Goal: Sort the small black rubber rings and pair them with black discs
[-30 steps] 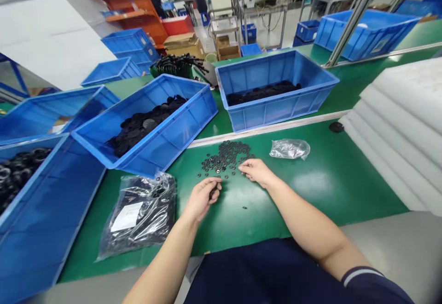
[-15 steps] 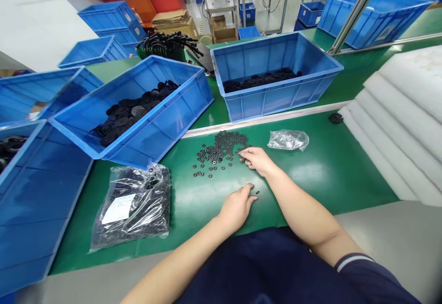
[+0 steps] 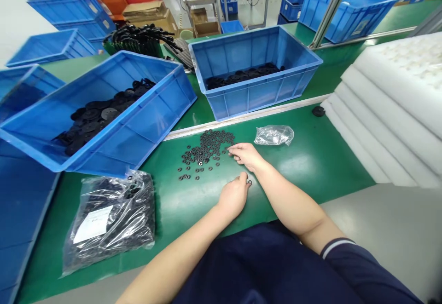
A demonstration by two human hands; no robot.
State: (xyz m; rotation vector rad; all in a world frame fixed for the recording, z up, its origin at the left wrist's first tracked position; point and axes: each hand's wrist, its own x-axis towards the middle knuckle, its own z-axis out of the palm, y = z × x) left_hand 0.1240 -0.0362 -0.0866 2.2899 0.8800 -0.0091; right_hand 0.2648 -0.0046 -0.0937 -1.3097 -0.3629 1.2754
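Observation:
Small black rings [image 3: 210, 145] lie spread in a loose pile on the green tabletop. At the pile's right edge is my right hand [image 3: 246, 155], its thumb and fingers pinched together; whatever lies between the fingertips is too small to make out. Closer to me, my left hand [image 3: 234, 194] is curled closed, with one black ring [image 3: 249, 182] at its fingertips. A clear, crumpled plastic bag [image 3: 274, 135] rests to the right of the pile. To the left lies a large clear bag [image 3: 117, 216] full of black parts, with a white label on it.
A blue bin [image 3: 165, 106] with black discs stands tilted at the left. Another blue bin [image 3: 255, 97] with black parts sits behind the pile. White foam sheets [image 3: 386, 124] are stacked at the right, beside a black round part [image 3: 318, 111].
The view has shifted, so the bins appear further left. My left fingers have closed on the ring that stood beside them. My right hand stays at the pile's edge.

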